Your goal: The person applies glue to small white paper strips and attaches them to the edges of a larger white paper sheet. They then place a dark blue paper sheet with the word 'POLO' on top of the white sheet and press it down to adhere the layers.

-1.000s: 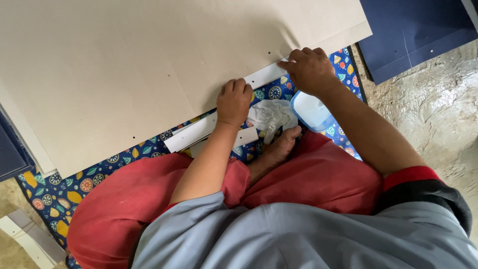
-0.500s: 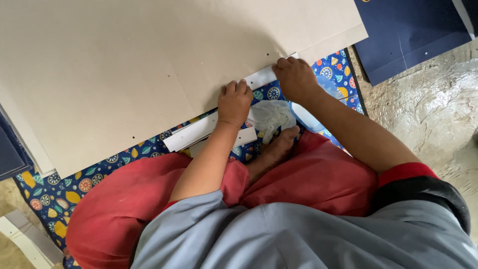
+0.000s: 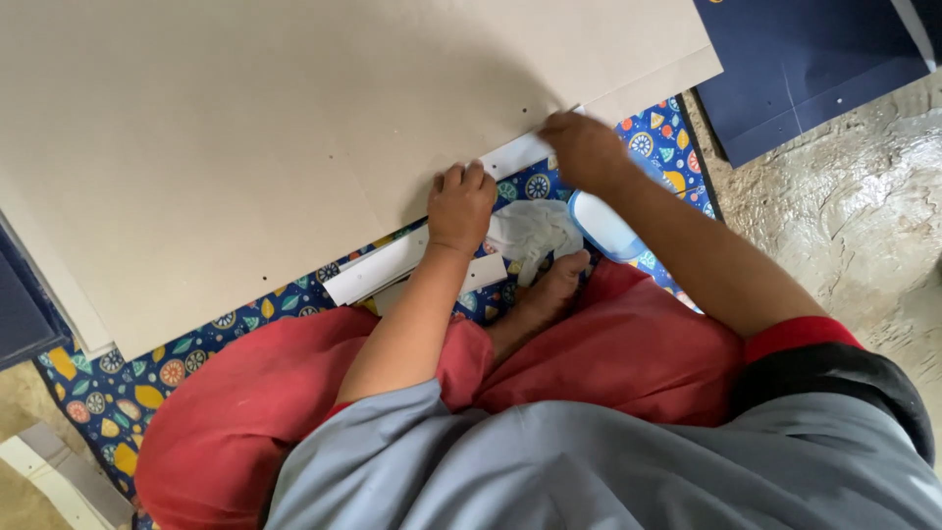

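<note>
— Where are your hands?

— Both are at the near edge of the large beige cardboard sheet that covers most of the floor in front of me. My left hand lies knuckles up, fingers curled over that edge, pressing on the long white strip that runs beneath it. My right hand, farther right and a little farther off, pinches the same edge where the strip's far end shows. The hands are apart; how firmly the right one grips I cannot tell, as it is blurred.

— And around them?

— I sit cross-legged in red trousers on a blue mat patterned with fruit slices. A crumpled white cloth lies just beside my bare foot, touching a pale blue plastic container. Dark blue card sheets lie far right on the grey concrete floor.
</note>
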